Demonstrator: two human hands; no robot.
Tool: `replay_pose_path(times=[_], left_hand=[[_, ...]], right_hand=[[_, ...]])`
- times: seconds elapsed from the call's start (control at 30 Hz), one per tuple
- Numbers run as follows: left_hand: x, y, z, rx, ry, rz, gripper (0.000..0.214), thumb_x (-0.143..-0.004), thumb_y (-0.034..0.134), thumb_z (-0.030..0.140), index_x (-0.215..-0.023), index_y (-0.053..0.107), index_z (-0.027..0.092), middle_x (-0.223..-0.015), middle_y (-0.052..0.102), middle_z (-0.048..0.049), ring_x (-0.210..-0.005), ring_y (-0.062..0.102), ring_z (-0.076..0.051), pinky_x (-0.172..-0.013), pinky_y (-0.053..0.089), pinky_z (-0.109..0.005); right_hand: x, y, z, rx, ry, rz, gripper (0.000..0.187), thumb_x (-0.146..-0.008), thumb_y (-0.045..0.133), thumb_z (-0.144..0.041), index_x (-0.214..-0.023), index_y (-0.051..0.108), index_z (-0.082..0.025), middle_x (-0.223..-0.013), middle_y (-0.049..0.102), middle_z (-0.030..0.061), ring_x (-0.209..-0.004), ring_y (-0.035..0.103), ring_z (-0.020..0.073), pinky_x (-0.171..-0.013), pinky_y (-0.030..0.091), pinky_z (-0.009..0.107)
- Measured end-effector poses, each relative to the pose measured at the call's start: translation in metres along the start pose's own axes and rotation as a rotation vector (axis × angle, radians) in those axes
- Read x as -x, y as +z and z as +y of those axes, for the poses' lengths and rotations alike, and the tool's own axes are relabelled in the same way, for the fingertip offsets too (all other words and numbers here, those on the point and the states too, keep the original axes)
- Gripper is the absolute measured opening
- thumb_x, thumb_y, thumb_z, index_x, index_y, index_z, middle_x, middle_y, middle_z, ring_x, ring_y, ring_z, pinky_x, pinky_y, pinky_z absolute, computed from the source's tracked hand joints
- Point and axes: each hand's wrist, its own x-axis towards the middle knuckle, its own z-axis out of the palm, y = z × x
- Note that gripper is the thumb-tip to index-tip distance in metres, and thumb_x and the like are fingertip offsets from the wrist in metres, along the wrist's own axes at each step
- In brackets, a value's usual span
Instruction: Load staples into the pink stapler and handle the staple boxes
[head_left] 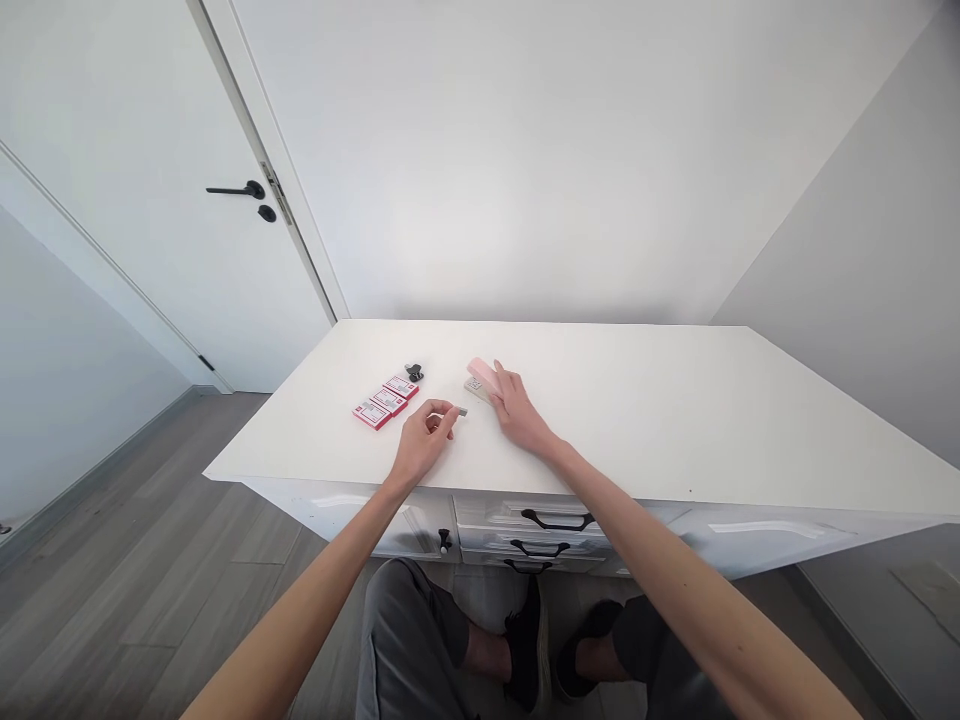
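My left hand (429,436) is over the countertop with thumb and forefinger pinched on a small grey strip (463,412); the strip is too small to name surely. My right hand (517,408) holds a long pale-pink thing (484,375) with rounded ends, perhaps a stapler; the palm hides part of it. Just below and beside the pink thing shows a flat greyish piece with dark print (475,388). To the left of my left hand, red-and-white boxes (388,401) lie in a slanting row. A small black object (414,373), perhaps a clip or staple remover, sits behind them.
The white countertop (675,420) of a cabinet runs wide to the right, against a white wall. Drawers with black handles (556,520) are below its front edge, close to my legs. A white door with a black lever handle (236,189) stands at the left.
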Motion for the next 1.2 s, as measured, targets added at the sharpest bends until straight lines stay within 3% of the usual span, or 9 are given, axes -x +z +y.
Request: replay_pose_path(times=[0.1, 0.2, 0.3, 0.37, 0.43, 0.73, 0.9, 1.0, 1.2], left_hand=[[-0.001, 0.0, -0.001, 0.015, 0.009, 0.006, 0.036, -0.089, 0.065, 0.057, -0.094, 0.066, 0.021, -0.089, 0.07, -0.0023, -0.065, 0.06, -0.013, -0.064, 0.045, -0.029], [-0.001, -0.001, -0.003, 0.016, 0.014, 0.013, 0.037, -0.09, 0.064, 0.058, -0.094, 0.066, 0.021, -0.087, 0.069, -0.0022, -0.065, 0.061, -0.014, -0.064, 0.046, -0.029], [0.0, -0.001, -0.004, 0.007, 0.01, 0.021, 0.038, -0.09, 0.063, 0.059, -0.094, 0.066, 0.022, -0.084, 0.068, -0.0015, -0.066, 0.061, -0.015, -0.064, 0.047, -0.029], [0.0, -0.002, -0.004, 0.01, 0.009, 0.015, 0.037, -0.09, 0.064, 0.059, -0.094, 0.066, 0.022, -0.087, 0.069, -0.0017, -0.067, 0.062, -0.015, -0.065, 0.047, -0.029], [0.0, -0.001, -0.003, 0.005, 0.009, 0.003, 0.037, -0.09, 0.064, 0.058, -0.095, 0.066, 0.022, -0.09, 0.07, -0.0019, -0.068, 0.062, -0.015, -0.066, 0.048, -0.03], [0.001, -0.001, -0.003, -0.091, 0.058, -0.06, 0.033, -0.092, 0.063, 0.055, -0.097, 0.068, 0.023, -0.09, 0.071, -0.0013, -0.072, 0.064, -0.015, -0.068, 0.048, -0.029], [0.002, 0.001, -0.003, -0.014, 0.049, -0.018, 0.04, -0.092, 0.064, 0.053, -0.119, 0.061, 0.024, -0.098, 0.068, -0.0014, -0.07, 0.063, -0.013, -0.067, 0.049, -0.028], [0.002, 0.002, -0.004, 0.01, 0.016, 0.028, 0.038, -0.093, 0.062, 0.053, -0.114, 0.06, 0.022, -0.098, 0.067, -0.0022, -0.069, 0.063, -0.013, -0.069, 0.05, -0.029], [0.003, 0.002, -0.003, 0.043, -0.02, 0.123, 0.031, -0.094, 0.058, 0.05, -0.105, 0.059, 0.021, -0.094, 0.068, -0.0035, -0.074, 0.062, -0.014, -0.071, 0.051, -0.029]], right_hand=[[-0.015, 0.014, -0.002, -0.114, -0.025, -0.048, 0.078, -0.104, 0.044, -0.042, -0.168, 0.0, -0.029, -0.166, 0.022, 0.0146, -0.155, 0.025, 0.0279, -0.124, 0.029, 0.056], [-0.017, 0.019, -0.004, -0.18, -0.048, 0.025, 0.08, -0.102, 0.051, -0.047, -0.167, 0.007, -0.03, -0.17, 0.019, 0.0128, -0.158, 0.02, 0.0265, -0.125, 0.028, 0.054], [-0.007, 0.015, -0.009, -0.183, -0.051, 0.141, 0.061, -0.099, 0.056, -0.05, -0.155, 0.039, -0.031, -0.162, 0.035, 0.0112, -0.154, 0.03, 0.0263, -0.124, 0.033, 0.052], [0.002, 0.012, -0.015, -0.15, -0.066, 0.172, 0.04, -0.097, 0.061, -0.049, -0.131, 0.063, -0.029, -0.151, 0.046, 0.0113, -0.149, 0.038, 0.0277, -0.123, 0.034, 0.05], [0.011, 0.01, -0.021, -0.133, -0.099, 0.176, 0.027, -0.094, 0.065, -0.048, -0.111, 0.072, -0.028, -0.142, 0.052, 0.0107, -0.147, 0.041, 0.0282, -0.123, 0.035, 0.049], [0.019, 0.008, -0.031, -0.202, -0.109, 0.121, 0.025, -0.09, 0.072, -0.054, -0.092, 0.079, -0.03, -0.138, 0.058, 0.0077, -0.138, 0.051, 0.0285, -0.119, 0.038, 0.051], [0.018, 0.005, -0.032, -0.263, -0.057, 0.123, 0.027, -0.091, 0.07, -0.053, -0.088, 0.079, -0.028, -0.132, 0.064, 0.0073, -0.13, 0.059, 0.027, -0.117, 0.04, 0.047], [0.017, 0.005, -0.032, -0.306, -0.013, 0.135, 0.028, -0.092, 0.068, -0.053, -0.089, 0.078, -0.027, -0.137, 0.062, 0.0072, -0.132, 0.058, 0.0267, -0.116, 0.041, 0.046], [0.011, 0.013, -0.025, -0.304, 0.05, 0.215, 0.037, -0.093, 0.065, -0.052, -0.12, 0.069, -0.028, -0.146, 0.058, 0.01, -0.132, 0.056, 0.0264, -0.101, 0.054, 0.043]])
